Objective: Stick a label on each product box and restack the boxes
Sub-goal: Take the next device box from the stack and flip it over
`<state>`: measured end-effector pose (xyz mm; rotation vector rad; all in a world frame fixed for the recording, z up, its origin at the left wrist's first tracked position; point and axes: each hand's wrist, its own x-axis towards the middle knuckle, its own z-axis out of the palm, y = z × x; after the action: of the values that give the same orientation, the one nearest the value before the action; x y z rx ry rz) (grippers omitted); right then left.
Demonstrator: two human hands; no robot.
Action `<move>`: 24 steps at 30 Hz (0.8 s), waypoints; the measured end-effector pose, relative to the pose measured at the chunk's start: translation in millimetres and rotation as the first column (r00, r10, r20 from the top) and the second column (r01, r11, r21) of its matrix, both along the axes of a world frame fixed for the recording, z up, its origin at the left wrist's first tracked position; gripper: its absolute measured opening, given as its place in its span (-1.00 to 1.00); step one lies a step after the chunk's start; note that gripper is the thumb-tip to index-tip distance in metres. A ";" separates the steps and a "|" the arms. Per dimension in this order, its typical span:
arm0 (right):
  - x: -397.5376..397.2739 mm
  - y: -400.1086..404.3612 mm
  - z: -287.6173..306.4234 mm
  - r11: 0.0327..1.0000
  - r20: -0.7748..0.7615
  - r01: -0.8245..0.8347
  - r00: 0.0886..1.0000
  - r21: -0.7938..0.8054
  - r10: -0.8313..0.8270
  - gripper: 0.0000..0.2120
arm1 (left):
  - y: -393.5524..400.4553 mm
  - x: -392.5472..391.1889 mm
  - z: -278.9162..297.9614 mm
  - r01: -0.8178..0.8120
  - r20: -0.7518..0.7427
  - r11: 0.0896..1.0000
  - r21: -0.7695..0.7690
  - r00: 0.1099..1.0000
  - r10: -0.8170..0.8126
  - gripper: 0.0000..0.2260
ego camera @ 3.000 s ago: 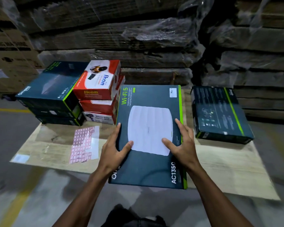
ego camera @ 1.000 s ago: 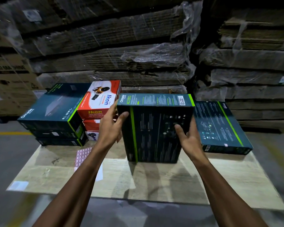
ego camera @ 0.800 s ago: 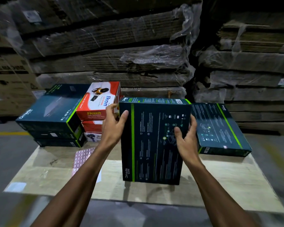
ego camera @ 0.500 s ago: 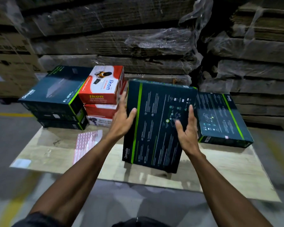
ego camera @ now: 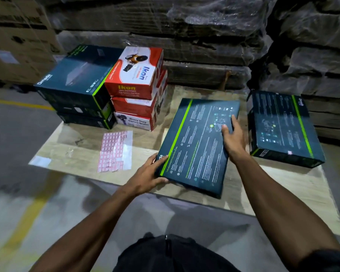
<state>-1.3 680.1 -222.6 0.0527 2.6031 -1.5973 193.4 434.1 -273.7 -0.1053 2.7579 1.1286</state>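
A dark flat product box with a green stripe lies back side up on the wooden board, its near edge slightly raised. My left hand grips its near left corner, thumb on top and fingers under the edge. My right hand holds its right edge, thumb resting on the top face. A sheet of pink labels lies on the board to the left. A second dark box lies back side up on the right.
At the back left stand a stack of dark Omada boxes and a stack of red and white Ikon boxes. Wrapped cardboard piles rise behind the board. Grey floor with a yellow line surrounds it.
The box was flipped from front up to back up and lowered flat onto the board. My left hand slid from its far left edge to the near left corner.
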 end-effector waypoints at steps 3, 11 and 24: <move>-5.1 -3.7 -8.1 0.999 0.091 -0.022 0.996 0.047 0.017 -0.50 | 3.8 5.5 0.4 -0.055 -0.031 0.998 -0.017 0.998 0.055 -0.33; -13.4 -3.0 -12.0 0.991 0.219 -0.128 0.966 -0.038 0.134 -0.38 | 11.6 4.0 4.2 -0.163 -0.099 0.986 -0.049 0.983 0.157 -0.42; 31.9 25.7 -14.8 0.882 0.215 -0.018 0.967 -0.472 0.135 -0.38 | 19.3 -59.6 48.2 -0.284 -0.262 0.957 -0.066 0.930 0.258 -0.37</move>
<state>30.6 705.7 -237.4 0.1016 1.9580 -1.9974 133.8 453.4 -225.4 -0.3954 3.1028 1.1295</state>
